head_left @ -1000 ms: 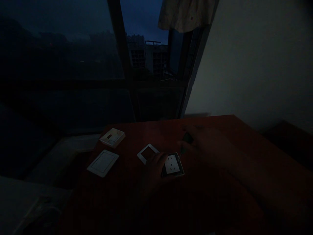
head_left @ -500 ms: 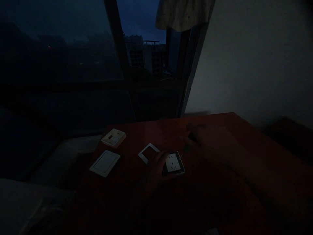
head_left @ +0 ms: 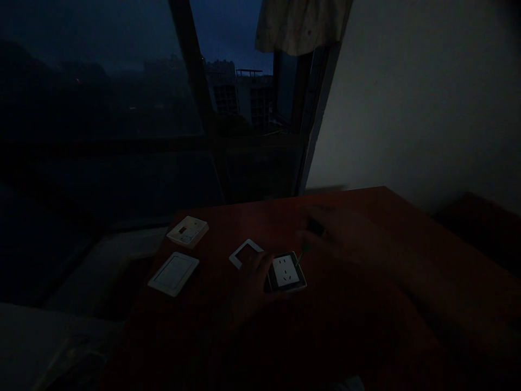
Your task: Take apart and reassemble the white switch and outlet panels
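A white wall socket [head_left: 286, 271] with a dark border lies face up on the reddish table. My left hand [head_left: 253, 279] is curled round its left side, with the thumb along the near edge and the fingers at the far left corner. A screwdriver [head_left: 303, 251] with a green part near its shaft slants down to the socket's right edge. My right hand [head_left: 331, 231] is closed round the dark handle. Partly behind my left fingers is a hollow white frame [head_left: 235, 259]. Darkness hides much of both hands.
A flat white cover plate [head_left: 174, 274] and a thicker white box [head_left: 188, 231] with a square opening lie at the table's left. The table [head_left: 280, 214] stands against a window [head_left: 154, 179] and a pale wall [head_left: 407, 108]. A curtain [head_left: 301, 27] hangs above.
The fingers of my right hand have shifted on the screwdriver handle, while its tip stays at the socket's right edge. My left hand still grips the socket. The whole view has shifted slightly.
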